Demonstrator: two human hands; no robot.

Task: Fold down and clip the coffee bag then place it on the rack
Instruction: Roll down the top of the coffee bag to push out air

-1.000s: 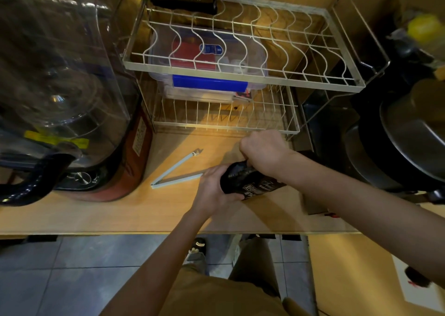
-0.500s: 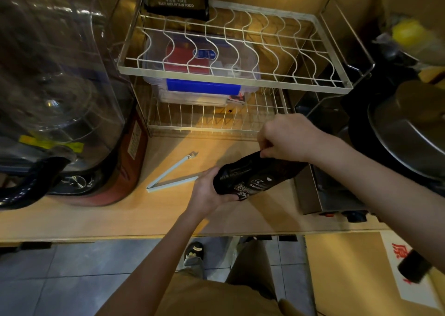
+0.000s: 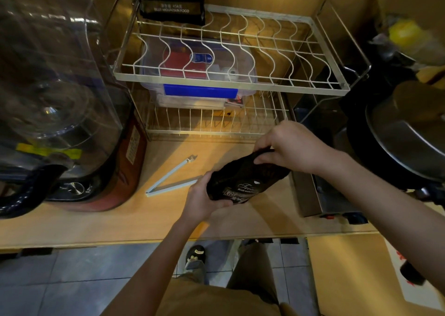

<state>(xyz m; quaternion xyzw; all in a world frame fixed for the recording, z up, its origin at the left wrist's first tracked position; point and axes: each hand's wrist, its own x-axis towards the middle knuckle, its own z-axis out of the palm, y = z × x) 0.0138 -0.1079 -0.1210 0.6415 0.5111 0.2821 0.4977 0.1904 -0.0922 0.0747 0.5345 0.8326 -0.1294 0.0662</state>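
A black coffee bag (image 3: 243,179) with white print lies tilted above the wooden counter, held at both ends. My left hand (image 3: 204,198) grips its lower end. My right hand (image 3: 292,145) pinches its upper end, fingers curled over the top edge. A pale blue bag clip (image 3: 172,179) lies open in a V on the counter, just left of my left hand. The white wire rack (image 3: 231,79) stands behind, its upper tier bare on the right side.
Another black coffee bag (image 3: 172,0) stands at the rack's back left. A clear plastic box (image 3: 199,91) sits on the lower tier. A large clear-domed appliance (image 3: 60,113) fills the left. Dark pots (image 3: 404,132) and a metal box (image 3: 320,195) crowd the right.
My right hand has moved right and slightly up with the bag's top end, stretching the bag out from a bunched shape. The left hand keeps its grip. The clip has not moved.
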